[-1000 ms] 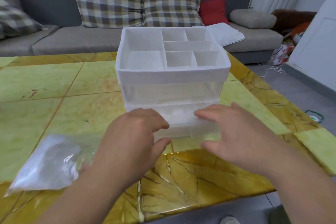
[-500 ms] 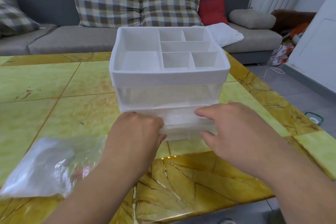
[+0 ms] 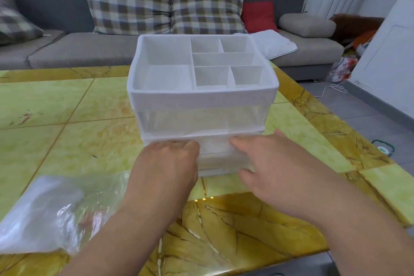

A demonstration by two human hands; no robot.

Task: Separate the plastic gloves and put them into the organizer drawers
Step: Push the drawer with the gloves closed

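Note:
A white organizer with a divided top tray and two clear drawers stands on the table. Its lower drawer sticks out slightly and shows crumpled whitish plastic inside. My left hand has its fingers curled at the drawer front's top left edge. My right hand holds the front's right part, fingers lying along the top edge and thumb low on the face. A clear bag of plastic gloves lies at the near left, apart from both hands.
The green and gold marble table ends close to me and at the right. Behind it stands a grey sofa with checked cushions and a white cloth. Grey floor with a cable lies to the right.
Both hands have moved forward against the lower drawer, and it now sticks out less than a second ago. The bag of gloves has stayed in place.

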